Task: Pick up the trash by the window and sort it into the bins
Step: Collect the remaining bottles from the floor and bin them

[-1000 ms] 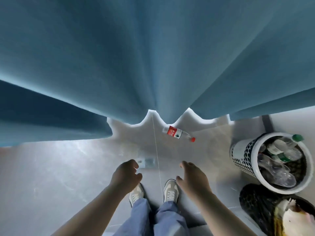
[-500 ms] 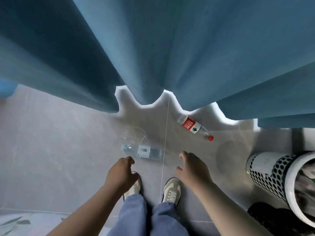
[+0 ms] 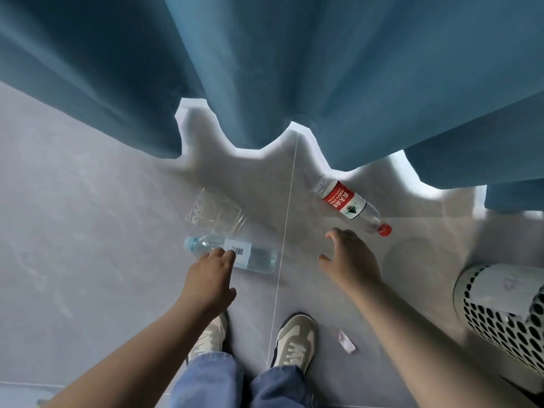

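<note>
I am looking down at the trash lying on the floor (image 3: 88,231) under the blue curtain (image 3: 294,69). A clear bottle with a pale blue cap (image 3: 232,254) is lying on its side just ahead of my left shoe, and a clear plastic wrapper (image 3: 215,213) is sitting just beyond it, touching or nearly so. A red-labelled bottle (image 3: 350,206) is lying on its side near the curtain hem, its red cap pointing toward the bin. A small pale scrap (image 3: 346,341) is resting beside my right shoe.

My left hand (image 3: 209,278) is reaching down over the blue-capped bottle, the fingertips (image 3: 226,254) overlapping its label; its grip is curled but not closing around anything that I can see. My right hand (image 3: 350,260) is hanging spread and empty, near the red cap but apart from it.

The white perforated bin (image 3: 500,313) is standing at the right edge, its inside out of view here. By my judgement the sorting of this patch is only beginning: four pieces are on the floor, none is in hand, and all of them are waiting to be lifted and binned.
</note>
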The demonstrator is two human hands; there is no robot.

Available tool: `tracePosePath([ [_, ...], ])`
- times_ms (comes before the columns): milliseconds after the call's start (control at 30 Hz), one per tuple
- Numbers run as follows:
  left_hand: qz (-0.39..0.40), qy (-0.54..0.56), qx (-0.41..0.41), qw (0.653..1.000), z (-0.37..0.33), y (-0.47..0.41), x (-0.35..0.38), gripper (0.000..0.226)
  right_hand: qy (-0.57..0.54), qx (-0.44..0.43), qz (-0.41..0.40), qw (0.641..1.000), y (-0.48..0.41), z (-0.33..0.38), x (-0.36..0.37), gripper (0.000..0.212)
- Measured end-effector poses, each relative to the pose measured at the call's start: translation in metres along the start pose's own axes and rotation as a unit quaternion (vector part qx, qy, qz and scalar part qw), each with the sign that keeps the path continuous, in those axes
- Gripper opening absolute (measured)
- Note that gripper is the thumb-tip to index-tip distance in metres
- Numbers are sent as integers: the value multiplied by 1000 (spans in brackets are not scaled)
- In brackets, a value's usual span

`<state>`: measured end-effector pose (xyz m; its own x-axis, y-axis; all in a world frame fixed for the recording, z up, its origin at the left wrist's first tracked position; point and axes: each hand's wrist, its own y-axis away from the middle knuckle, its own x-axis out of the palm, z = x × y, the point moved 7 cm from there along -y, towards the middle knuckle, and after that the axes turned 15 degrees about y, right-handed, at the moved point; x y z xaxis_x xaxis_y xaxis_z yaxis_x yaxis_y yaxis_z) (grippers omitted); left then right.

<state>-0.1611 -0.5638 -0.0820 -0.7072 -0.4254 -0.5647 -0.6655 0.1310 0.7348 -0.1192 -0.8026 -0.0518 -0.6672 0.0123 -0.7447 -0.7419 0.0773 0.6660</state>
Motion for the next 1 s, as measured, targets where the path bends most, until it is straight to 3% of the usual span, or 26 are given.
tracePosePath([
  [267, -39, -60, 66, 995, 15, -41, 41, 74, 5, 15, -33, 999, -54, -27, 40, 56],
  [400, -66, -119, 84, 987, 14, -60, 48, 89, 7, 20, -90, 996, -71, -38, 46, 57],
  [600, -35, -146, 72, 986, 8, -84, 61, 66, 7, 32, -158, 987, -100, -58, 52, 68],
  [733, -16, -156, 79, 985, 3, -96, 60, 67, 27, 54, -175, 983, -127, -74, 51, 86],
  [867, -24, -85, 76, 993, -2, -97, 51, 68, 33, 85, -122, 988, -147, -80, 51, 68],
  [1000, -35, 6, 31, 999, -10, -80, 35, 67, -106, 86, -42, 990, -118, -64, 70, 59],
])
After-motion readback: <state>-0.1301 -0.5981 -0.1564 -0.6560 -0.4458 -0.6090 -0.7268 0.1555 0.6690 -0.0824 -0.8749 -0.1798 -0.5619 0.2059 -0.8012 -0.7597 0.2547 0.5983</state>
